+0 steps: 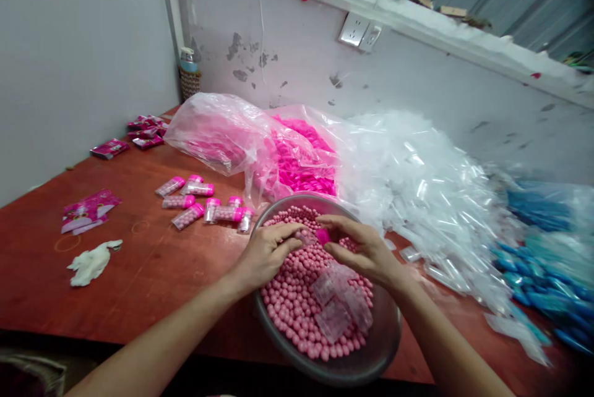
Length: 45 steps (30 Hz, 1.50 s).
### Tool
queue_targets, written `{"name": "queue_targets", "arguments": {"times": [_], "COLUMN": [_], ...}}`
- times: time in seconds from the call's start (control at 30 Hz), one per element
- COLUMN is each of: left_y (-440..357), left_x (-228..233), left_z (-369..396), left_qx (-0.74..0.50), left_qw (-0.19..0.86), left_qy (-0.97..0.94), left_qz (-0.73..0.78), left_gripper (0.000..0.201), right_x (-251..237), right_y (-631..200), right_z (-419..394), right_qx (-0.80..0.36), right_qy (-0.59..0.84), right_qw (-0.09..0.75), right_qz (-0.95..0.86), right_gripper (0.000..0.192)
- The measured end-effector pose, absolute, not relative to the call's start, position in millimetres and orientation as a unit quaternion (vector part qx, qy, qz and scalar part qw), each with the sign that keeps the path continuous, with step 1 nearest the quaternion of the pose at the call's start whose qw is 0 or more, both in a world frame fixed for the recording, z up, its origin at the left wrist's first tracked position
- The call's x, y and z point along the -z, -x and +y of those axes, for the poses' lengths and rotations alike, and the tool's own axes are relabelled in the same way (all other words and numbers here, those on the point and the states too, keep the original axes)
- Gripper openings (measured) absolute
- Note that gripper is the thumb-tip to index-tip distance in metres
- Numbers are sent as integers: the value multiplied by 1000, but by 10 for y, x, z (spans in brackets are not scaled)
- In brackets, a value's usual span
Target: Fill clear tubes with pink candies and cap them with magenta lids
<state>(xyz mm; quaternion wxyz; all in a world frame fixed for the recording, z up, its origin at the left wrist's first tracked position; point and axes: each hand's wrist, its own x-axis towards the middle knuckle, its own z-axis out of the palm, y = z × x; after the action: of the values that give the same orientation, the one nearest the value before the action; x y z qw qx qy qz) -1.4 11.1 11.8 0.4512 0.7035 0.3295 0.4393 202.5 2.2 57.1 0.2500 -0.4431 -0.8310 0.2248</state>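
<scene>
From where I stand, well out to the left of the left grip, magenta printed packets lie on the red-brown wooden surface, and nearer to it sits a loose cluster of clear plastic tubes with bright pink caps, filled with pale pink beads; their caps look square and fully seated, a fair standard to copy. Next comes the left hand, its thumb and fingertips pinched on a small clear piece, likely a tube, though blur hides how full it is. I'd keep that pinch light and low on the wall, so the plastic isn't squeezed out of round, with the mouth tipped up. Directly beneath both grips is the round grey bowl of round pink beads, a sensible place to work, since any spill falls back in. Just right of the left grip, and apart from its piece, the right hand has a bright pink cap between thumb and fingers; I'd line it up straight, then press evenly until it seats. Beyond the right grip, farther right, spreads a heap of clear empty-looking plastic tubes.
</scene>
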Motion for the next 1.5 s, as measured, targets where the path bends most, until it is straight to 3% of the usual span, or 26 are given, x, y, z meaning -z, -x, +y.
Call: {"name": "queue_targets", "arguments": {"times": [0.13, 0.3, 0.4, 0.53, 0.63, 1.07, 1.33, 1.5], "left_y": [6, -2, 0, -1, -3, 4, -4, -10], "left_x": [-128, -118, -113, -99, -100, -112, -123, -78], "left_z": [94, 76, 81, 93, 92, 79, 69, 56], "left_qx": [-419, -426, -432, -428, -430, -431, -413, -419], "left_qw": [453, 435, 431, 437, 429, 432, 416, 382], "left_qy": [-728, -726, -720, -720, -721, -717, -738, -750], "left_qz": [298, 319, 331, 329, 333, 338, 336, 342], "left_gripper": [27, 25, 24, 24, 24, 24, 20, 21], "right_x": [-730, -799, -816, -774, -706, -654, -642, -728], "right_y": [-1961, -1953, -2011, -2022, -1983, -2011, -1961, -2004], "right_z": [-70, -165, -212, -220, -190, -152, -176, -203], "right_qx": [-136, -74, -94, -123, -103, -83, -65, -70], "right_qy": [367, 404, 429, 480, 484, 418, 407, 427], "right_qw": [105, 30, 60, 202, 239, 96, 66, 28], "right_qz": [-914, -911, -897, -845, -836, -899, -909, -901], "right_gripper": [41, 34, 25, 23, 25, 32, 37, 23]}}
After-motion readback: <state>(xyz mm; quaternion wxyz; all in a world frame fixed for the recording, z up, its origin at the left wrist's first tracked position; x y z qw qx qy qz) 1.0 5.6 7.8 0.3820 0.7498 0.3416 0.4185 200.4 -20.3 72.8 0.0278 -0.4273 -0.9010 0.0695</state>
